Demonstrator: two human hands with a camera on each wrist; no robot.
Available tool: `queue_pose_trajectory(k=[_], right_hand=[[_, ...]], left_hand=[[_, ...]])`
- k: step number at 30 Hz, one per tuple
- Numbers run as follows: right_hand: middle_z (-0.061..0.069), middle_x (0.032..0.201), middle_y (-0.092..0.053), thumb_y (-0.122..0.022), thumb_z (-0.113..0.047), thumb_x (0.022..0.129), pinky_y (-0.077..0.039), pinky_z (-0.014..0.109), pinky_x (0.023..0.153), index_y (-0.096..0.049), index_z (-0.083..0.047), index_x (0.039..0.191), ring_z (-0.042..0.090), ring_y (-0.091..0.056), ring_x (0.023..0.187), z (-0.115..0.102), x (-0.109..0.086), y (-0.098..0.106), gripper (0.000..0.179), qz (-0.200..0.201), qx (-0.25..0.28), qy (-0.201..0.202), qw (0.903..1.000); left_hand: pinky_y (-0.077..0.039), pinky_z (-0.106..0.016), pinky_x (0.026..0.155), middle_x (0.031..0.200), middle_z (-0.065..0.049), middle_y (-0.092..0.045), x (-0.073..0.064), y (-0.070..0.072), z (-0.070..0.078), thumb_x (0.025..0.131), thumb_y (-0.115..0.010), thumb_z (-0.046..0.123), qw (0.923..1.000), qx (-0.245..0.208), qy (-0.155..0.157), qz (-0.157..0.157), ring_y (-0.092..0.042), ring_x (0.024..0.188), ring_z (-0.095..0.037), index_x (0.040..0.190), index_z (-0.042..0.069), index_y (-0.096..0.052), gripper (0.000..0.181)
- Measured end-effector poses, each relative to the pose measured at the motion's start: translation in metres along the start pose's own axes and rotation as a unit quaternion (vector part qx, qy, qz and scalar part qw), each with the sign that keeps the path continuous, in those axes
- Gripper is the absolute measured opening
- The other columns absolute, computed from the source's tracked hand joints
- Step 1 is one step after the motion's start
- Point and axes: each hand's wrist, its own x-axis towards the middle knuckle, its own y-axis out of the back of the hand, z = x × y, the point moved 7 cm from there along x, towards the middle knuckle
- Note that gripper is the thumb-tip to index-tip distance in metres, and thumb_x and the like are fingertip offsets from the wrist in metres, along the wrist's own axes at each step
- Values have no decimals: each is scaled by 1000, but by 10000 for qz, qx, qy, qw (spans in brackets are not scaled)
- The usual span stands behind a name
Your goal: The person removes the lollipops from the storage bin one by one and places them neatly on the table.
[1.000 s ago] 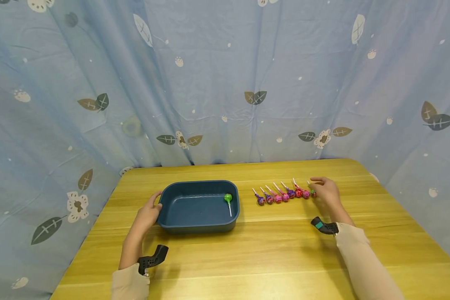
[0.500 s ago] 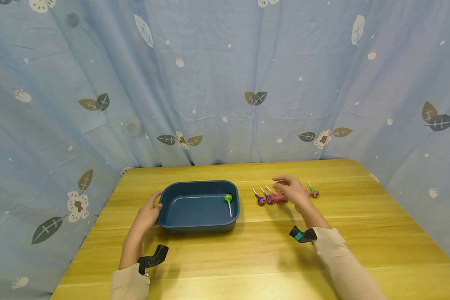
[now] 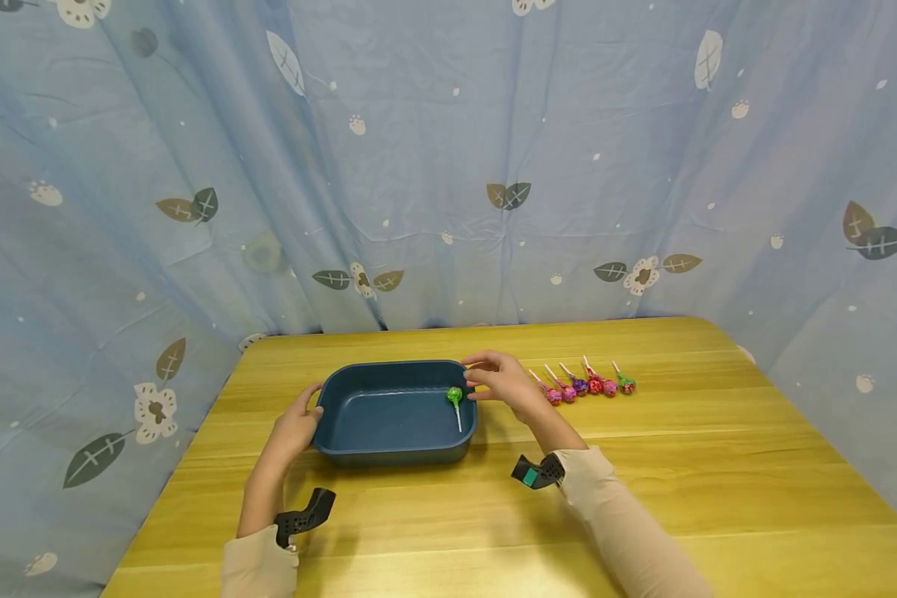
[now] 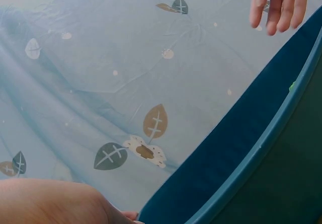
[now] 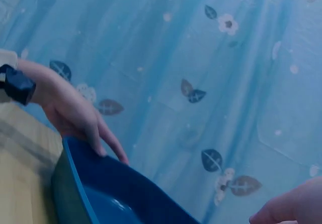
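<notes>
A dark blue plastic bin (image 3: 392, 456) stands on the table. My left hand (image 3: 293, 428) grips its left end, and the right wrist view shows that hand's fingers (image 5: 111, 142) reaching over the rim. A green-wrapped lollipop (image 3: 455, 394) lies inside the bin near its right end, stick toward me. My right hand (image 3: 504, 382) is at the bin's right rim with nothing seen in it. In the left wrist view its fingers (image 4: 287, 12) hang fairly straight above the far end. Right of it lies a row of lollipops (image 3: 595, 386) in pink, red, purple and green wrappers; my right hand hides the row's left end.
The wooden table (image 3: 643, 498) reaches back to a blue patterned curtain (image 3: 448, 166). Black wrist devices sit on the left wrist (image 3: 305, 517) and the right wrist (image 3: 538, 472).
My right hand has swept left, from the green lollipop at the row's right end, over the row, to the bin's right rim. My left hand, the bin and the lollipops seen have stayed put.
</notes>
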Motion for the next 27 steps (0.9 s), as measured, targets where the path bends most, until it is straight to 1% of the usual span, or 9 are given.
queue_pose_trajectory(k=[2, 5, 8, 13, 18, 20, 23, 27], right_hand=[[27, 123, -53, -56, -5, 97, -50, 46, 86, -52, 9, 129, 45, -51, 116, -1, 3, -8, 36, -78, 54, -67, 9999], [24, 124, -54, -57, -7, 96, -48, 49, 89, -54, 6, 128, 43, -51, 117, -2, 7, -18, 34, -153, 27, -105, 9998], [20, 122, -56, -57, -8, 96, -45, 52, 92, -56, 3, 126, 41, -52, 118, -3, 9, -27, 32, -197, -86, -152, 9997], [14, 120, -59, -59, -12, 96, -42, 55, 94, -58, 0, 124, 37, -53, 116, -2, 11, -39, 31, -248, -514, -130, 9983], [13, 116, -60, -61, -14, 95, -42, 50, 94, -57, 2, 127, 34, -55, 111, 1, 16, -50, 36, -265, -1164, -42, 9928], [13, 116, -60, -61, -15, 95, -42, 49, 95, -57, 1, 127, 33, -55, 110, 4, 19, -53, 36, -233, -1354, -83, 9905], [14, 118, -59, -61, -17, 95, -40, 51, 96, -56, 0, 128, 34, -54, 112, 9, 24, -58, 37, -222, -1500, -205, 9882], [15, 117, -58, -63, -17, 93, -42, 51, 93, -56, 0, 127, 34, -54, 109, 18, 31, -61, 39, -204, -1654, -348, 9854]], left_hand=[[-49, -46, 78, 140, -36, -37, 0, 0, 0, 105, -35, 13, 10000, -30, 8, -21, -52, 111, -46, 152, 3, -23, 50], [-50, -46, 78, 140, -37, -36, 0, -1, -1, 105, -35, 14, 10000, -63, 8, -34, -52, 111, -47, 152, 4, -22, 50], [-49, -47, 80, 142, -36, -35, 1, -1, -1, 105, -35, 14, 10000, -42, 3, -28, -50, 113, -48, 152, 4, -22, 50], [-48, -48, 81, 143, -35, -33, 1, -1, -2, 104, -34, 13, 10000, -62, 34, -13, -49, 116, -48, 152, 4, -23, 50], [-51, -45, 77, 141, -36, -35, 1, -1, -1, 105, -35, 13, 9999, -113, 40, -1, -52, 111, -46, 152, 4, -23, 50], [-52, -43, 75, 140, -36, -36, 1, -1, -1, 105, -35, 13, 9999, -138, 57, -7, -54, 109, -45, 152, 4, -23, 50], [-52, -42, 74, 139, -36, -38, 0, -1, -2, 104, -35, 13, 9998, -190, 87, -33, -56, 107, -44, 152, 4, -22, 50], [-51, -42, 74, 139, -36, -38, 0, -2, -2, 104, -34, 13, 9998, -182, 86, -63, -55, 107, -44, 153, 4, -21, 51]])
